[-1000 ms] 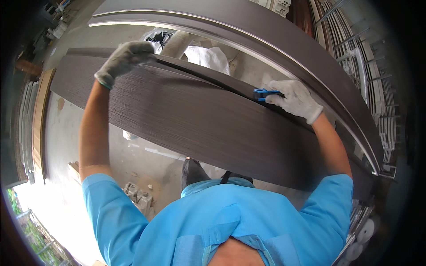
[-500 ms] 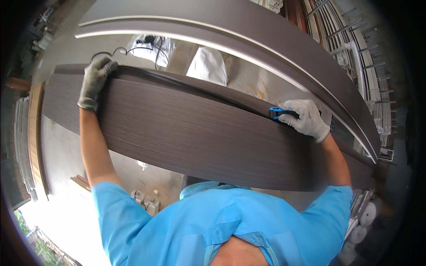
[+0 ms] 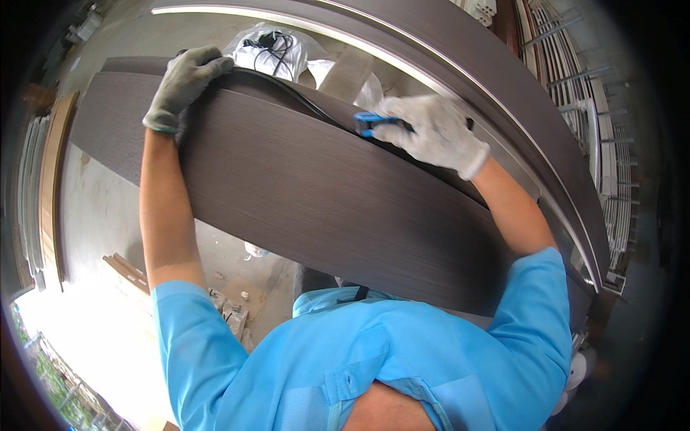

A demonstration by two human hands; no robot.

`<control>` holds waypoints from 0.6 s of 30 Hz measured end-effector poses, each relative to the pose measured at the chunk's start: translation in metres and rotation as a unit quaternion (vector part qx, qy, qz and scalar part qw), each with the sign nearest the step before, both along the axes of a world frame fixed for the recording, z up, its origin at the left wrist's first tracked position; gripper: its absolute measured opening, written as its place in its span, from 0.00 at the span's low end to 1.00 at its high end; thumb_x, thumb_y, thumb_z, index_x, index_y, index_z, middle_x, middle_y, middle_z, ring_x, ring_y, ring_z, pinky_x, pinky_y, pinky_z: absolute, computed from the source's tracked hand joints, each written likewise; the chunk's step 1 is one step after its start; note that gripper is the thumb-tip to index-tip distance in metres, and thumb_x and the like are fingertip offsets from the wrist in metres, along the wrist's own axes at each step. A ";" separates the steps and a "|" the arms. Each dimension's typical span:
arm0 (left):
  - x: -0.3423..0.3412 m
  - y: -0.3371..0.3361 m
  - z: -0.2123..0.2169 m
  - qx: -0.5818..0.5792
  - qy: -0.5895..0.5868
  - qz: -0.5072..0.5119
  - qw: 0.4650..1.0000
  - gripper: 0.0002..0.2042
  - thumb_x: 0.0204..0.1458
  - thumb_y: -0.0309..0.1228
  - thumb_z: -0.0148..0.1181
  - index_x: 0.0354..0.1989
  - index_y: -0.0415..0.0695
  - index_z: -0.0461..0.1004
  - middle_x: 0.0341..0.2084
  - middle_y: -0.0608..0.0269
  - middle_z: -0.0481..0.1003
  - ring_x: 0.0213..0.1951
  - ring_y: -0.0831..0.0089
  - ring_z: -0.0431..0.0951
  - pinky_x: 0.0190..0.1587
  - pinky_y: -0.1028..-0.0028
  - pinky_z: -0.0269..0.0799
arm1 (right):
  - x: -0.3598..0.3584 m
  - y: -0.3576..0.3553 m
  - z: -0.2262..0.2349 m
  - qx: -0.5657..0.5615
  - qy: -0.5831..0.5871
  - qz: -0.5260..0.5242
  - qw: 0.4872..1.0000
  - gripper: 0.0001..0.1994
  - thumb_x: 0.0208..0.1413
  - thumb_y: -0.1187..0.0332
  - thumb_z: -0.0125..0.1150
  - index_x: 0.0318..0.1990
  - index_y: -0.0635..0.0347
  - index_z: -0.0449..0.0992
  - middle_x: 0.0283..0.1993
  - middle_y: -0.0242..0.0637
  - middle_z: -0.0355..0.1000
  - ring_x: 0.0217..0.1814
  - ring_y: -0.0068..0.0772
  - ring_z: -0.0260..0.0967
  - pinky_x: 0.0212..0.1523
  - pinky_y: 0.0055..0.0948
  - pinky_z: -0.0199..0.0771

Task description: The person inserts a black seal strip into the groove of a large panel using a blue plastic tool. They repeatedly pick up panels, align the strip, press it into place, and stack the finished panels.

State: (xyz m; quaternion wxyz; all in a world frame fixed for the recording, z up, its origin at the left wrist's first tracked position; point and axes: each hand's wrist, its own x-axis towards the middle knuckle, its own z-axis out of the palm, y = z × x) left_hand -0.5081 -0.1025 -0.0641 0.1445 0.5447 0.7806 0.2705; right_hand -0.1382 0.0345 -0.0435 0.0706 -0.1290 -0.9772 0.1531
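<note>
A dark brown wood-grain panel (image 3: 302, 179) stretches across in front of me, with a black flexible sealing strip (image 3: 313, 106) along its far edge. My left hand (image 3: 188, 80), in a grey work glove, has its fingers closed on the strip near the panel's far left part. In my right hand (image 3: 435, 129), also gloved, is a small blue-and-black hand tool (image 3: 370, 124). The tool sits against the strip at the panel's far edge; its far end is hidden by my fingers. Between my hands the strip bows slightly up from the edge.
Another dark panel with pale edging (image 3: 517, 108) stands beyond. A white plastic bag (image 3: 287, 61) with black cord lies on the floor past the panel. Metal racks with long profiles (image 3: 575, 86) line the right. Boards (image 3: 54, 187) lean at the left.
My right hand has slid the tool leftward along the edge, toward my left hand. My left hand still holds the strip, and the view has shifted and turned slightly.
</note>
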 end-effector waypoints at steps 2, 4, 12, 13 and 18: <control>-0.001 0.000 0.001 -0.007 -0.009 -0.006 1.000 0.17 0.58 0.45 0.62 0.41 0.42 0.83 0.32 0.57 0.82 0.37 0.66 0.81 0.47 0.65 0.73 | -0.049 0.000 -0.007 0.007 -0.003 0.016 1.000 0.15 0.58 0.52 0.65 0.38 0.54 0.81 0.20 0.36 0.75 0.20 0.34 0.73 0.26 0.36 0.72; -0.001 0.001 -0.002 -0.006 0.013 0.014 1.000 0.17 0.57 0.46 0.63 0.42 0.43 0.83 0.33 0.56 0.83 0.39 0.64 0.82 0.48 0.64 0.74 | -0.086 -0.002 -0.009 0.022 0.004 0.014 1.000 0.15 0.58 0.52 0.65 0.40 0.53 0.82 0.20 0.37 0.75 0.21 0.35 0.74 0.28 0.37 0.74; -0.026 -0.005 0.005 0.017 0.060 -0.129 0.990 0.12 0.58 0.42 0.64 0.39 0.46 0.82 0.30 0.58 0.80 0.36 0.63 0.79 0.45 0.65 0.71 | -0.102 -0.019 0.005 0.009 -0.011 -0.034 0.999 0.16 0.57 0.52 0.65 0.43 0.53 0.82 0.25 0.42 0.77 0.29 0.45 0.78 0.37 0.43 0.76; -0.041 -0.005 0.010 -0.007 0.048 -0.172 0.984 0.11 0.58 0.39 0.64 0.40 0.45 0.82 0.30 0.58 0.80 0.34 0.66 0.78 0.41 0.67 0.74 | -0.101 -0.021 0.007 0.006 -0.031 -0.052 0.998 0.16 0.57 0.52 0.65 0.43 0.53 0.81 0.25 0.42 0.78 0.30 0.45 0.78 0.36 0.43 0.76; -0.133 -0.008 0.023 -0.032 0.013 -0.246 0.969 0.10 0.58 0.33 0.65 0.42 0.39 0.80 0.32 0.61 0.79 0.34 0.74 0.78 0.40 0.70 0.76 | -0.094 -0.035 0.013 -0.013 -0.033 -0.112 0.993 0.14 0.58 0.54 0.66 0.44 0.53 0.81 0.26 0.41 0.78 0.29 0.44 0.77 0.34 0.42 0.74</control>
